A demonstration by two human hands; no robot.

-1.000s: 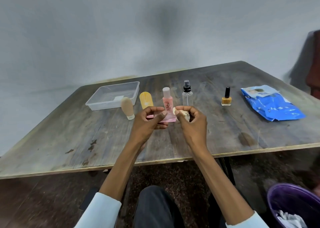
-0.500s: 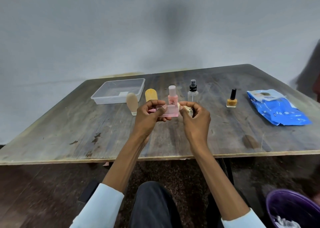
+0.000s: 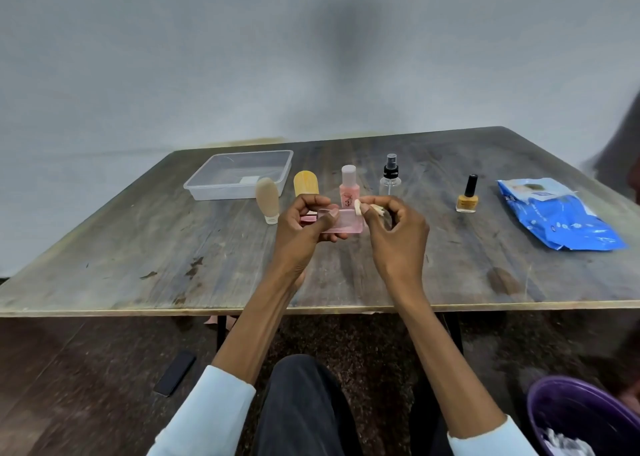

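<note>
My left hand point(image 3: 303, 229) grips a small flat pink case point(image 3: 343, 223) above the middle of the wooden table point(image 3: 173, 255), thumb on top. My right hand point(image 3: 394, 234) pinches a small cream-coloured pad point(image 3: 358, 207) against the case's right end. Behind the hands stand a pink bottle with a white cap point(image 3: 348, 185), a clear spray bottle with a black nozzle point(image 3: 390, 176), a yellow rounded container point(image 3: 306, 184) and a beige tube point(image 3: 267, 199).
A clear plastic tray point(image 3: 239, 175) sits at the back left. A yellow nail polish bottle point(image 3: 467, 196) and a blue wipes packet point(image 3: 557, 213) lie to the right. A purple bin point(image 3: 581, 417) stands on the floor at the lower right, a dark phone point(image 3: 175, 372) on the floor left.
Both hands have stayed together at the pink case, with the pad shifting slightly at its right end. The view has tilted a little, so the table sits lower in frame.
</note>
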